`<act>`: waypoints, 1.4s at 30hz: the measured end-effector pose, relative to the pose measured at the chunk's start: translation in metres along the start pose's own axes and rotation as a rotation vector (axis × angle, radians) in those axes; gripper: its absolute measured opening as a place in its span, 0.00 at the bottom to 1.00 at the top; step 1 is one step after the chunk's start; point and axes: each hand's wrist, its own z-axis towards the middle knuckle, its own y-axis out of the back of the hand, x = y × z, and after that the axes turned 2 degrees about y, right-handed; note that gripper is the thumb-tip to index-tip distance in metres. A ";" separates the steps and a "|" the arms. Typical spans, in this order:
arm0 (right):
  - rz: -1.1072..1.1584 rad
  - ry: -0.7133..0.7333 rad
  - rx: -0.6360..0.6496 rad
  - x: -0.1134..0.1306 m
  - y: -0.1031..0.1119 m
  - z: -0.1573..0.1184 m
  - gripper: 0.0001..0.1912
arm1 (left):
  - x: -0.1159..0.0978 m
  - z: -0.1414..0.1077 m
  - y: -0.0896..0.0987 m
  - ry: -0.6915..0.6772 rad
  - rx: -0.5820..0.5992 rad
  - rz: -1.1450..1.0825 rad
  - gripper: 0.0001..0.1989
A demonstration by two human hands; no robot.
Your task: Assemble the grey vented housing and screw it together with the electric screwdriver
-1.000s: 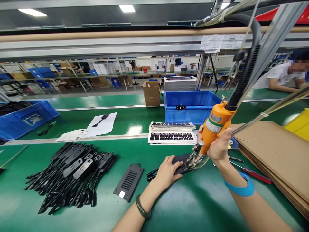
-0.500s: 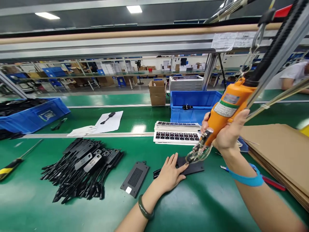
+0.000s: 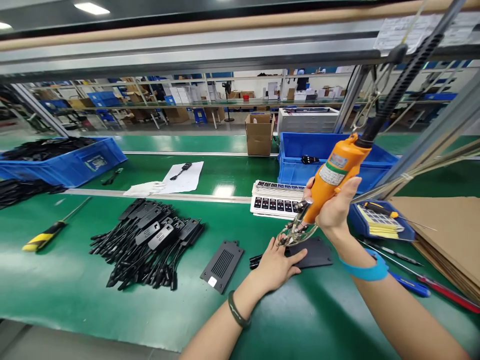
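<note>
One orange electric screwdriver (image 3: 335,173) hangs from an overhead cable and is gripped by the right hand (image 3: 335,210), fingers wrapped closed around its body. Its tip sits at the near-left edge of one flat black plate (image 3: 312,251), which lies on the green bench (image 3: 93,305) just right of centre. The left hand (image 3: 276,266) rests on the plate's left end, fingers spread flat and holding nothing. The bit itself is hidden behind a clear nose guard, and the left part of the plate is covered by the left hand. The screwdriver carries one label; its print is too small to read.

One slotted black cover (image 3: 222,259) with a white sticker lies just left of the left hand. Further left is one heap of black cabled parts (image 3: 150,240), too tangled to count. One yellow-and-black screwdriver (image 3: 48,233) lies at the far left. Behind the plate is one stack of printed label sheets (image 3: 275,200); the characters are illegible. Two blue bins are in view: one (image 3: 330,155) behind the sheets, one (image 3: 71,162) far left. A cardboard stack (image 3: 446,235) at the right is cut off by the frame edge.
</note>
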 end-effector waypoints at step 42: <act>0.007 -0.074 -0.013 0.029 0.002 -0.043 0.36 | 0.013 0.007 -0.002 -0.019 -0.189 -0.212 0.21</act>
